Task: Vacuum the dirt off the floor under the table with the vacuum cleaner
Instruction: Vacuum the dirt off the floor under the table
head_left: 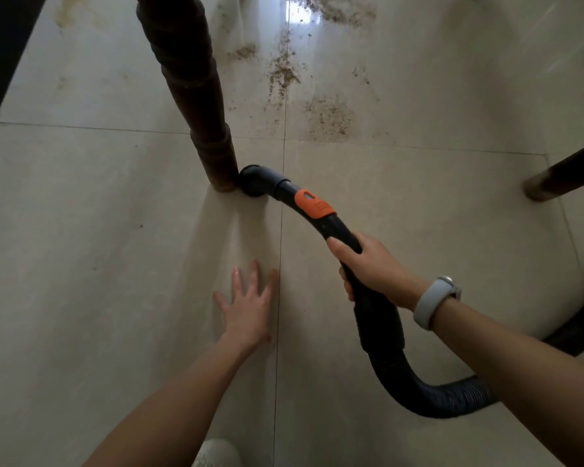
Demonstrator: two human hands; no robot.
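My right hand [373, 269], with a white watch on its wrist, grips the black handle of the vacuum hose [381, 318]. An orange slider [314, 203] sits on the curved pipe above that hand. The round black nozzle [252, 182] rests on the floor tiles, touching the foot of a dark wooden table leg [196, 92]. My left hand [250, 306] lies flat on the tile with its fingers spread, left of the hose. Brown dirt [329, 116] is scattered on the tiles beyond the nozzle, with a denser patch of dirt [341, 8] at the top.
A second dark table leg [563, 175] comes in from the right edge. The ribbed hose [452, 397] loops under my right forearm and off to the right. A dark furniture edge [0, 62] fills the top left corner. Faint stains [66, 15] mark the far left tiles.
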